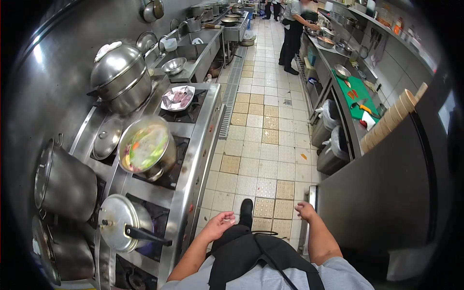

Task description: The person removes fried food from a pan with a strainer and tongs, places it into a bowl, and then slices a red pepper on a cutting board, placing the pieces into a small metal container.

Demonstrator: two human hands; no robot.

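My left hand (218, 225) hangs in front of my apron, palm up, fingers loosely curled and holding nothing. It is nearest the front edge of the steel stove range (191, 159). My right hand (305, 210) is empty too, its fingers bent close to the edge of a dark steel counter (372, 193) on the right. An uncovered pot of broth with vegetables (145, 147) sits on a burner to my left. A lidded pan with a black handle (123, 223) stands nearer to me.
Tall stock pots (65, 183) and a large lidded steamer pot (121, 77) line the stove's back. A plate of raw meat (178, 98) rests on a far burner. A person (295, 34) works down the tiled aisle. A green cutting board (357, 94) and stacked bowls (389, 121) are at right.
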